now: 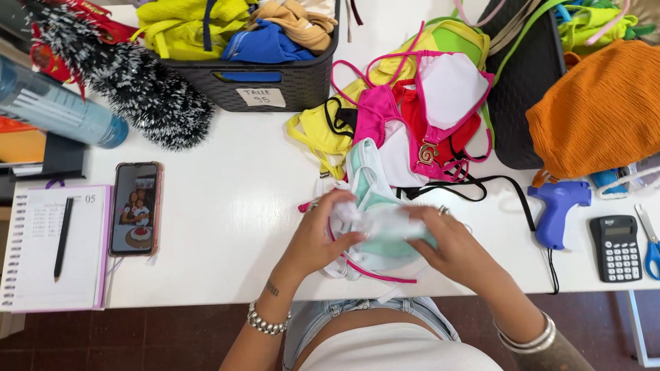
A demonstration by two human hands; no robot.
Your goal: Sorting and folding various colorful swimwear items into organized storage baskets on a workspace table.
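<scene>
Holding a mint and white bikini piece point(375, 223) just above the table's front edge, the person has both hands closed on it. The left hand point(317, 237) curls over its left side, fingers pinching the fabric, and the right hand point(450, 240) grips the right side with fingers bent around it. Thin pink straps point(381, 273) trail out underneath and lie on the table point(234, 227) close to that front edge.

Those loose straps look like the first risk: they could slide over the edge or catch on a wrist bracelet point(267, 321) as the hands turn the piece. Just behind the hands lies a heap of swimwear point(412, 117) in pink, yellow, red and white, and a black strap point(481, 184) runs out from it toward the right. A pull on the mint piece could drag that heap along if any cords are tangled; I cannot tell whether they are.

To the right, near the front edge, sit a purple tagging gun point(558, 209), a calculator point(616, 247) and blue scissors point(650, 244). A snagged strap might sweep the gun off. To the left, a phone point(135, 208) and a notebook point(55, 247) with a pen point(62, 237) lie well apart from the hands. A dark basket point(275, 82) stands at the back edge.
</scene>
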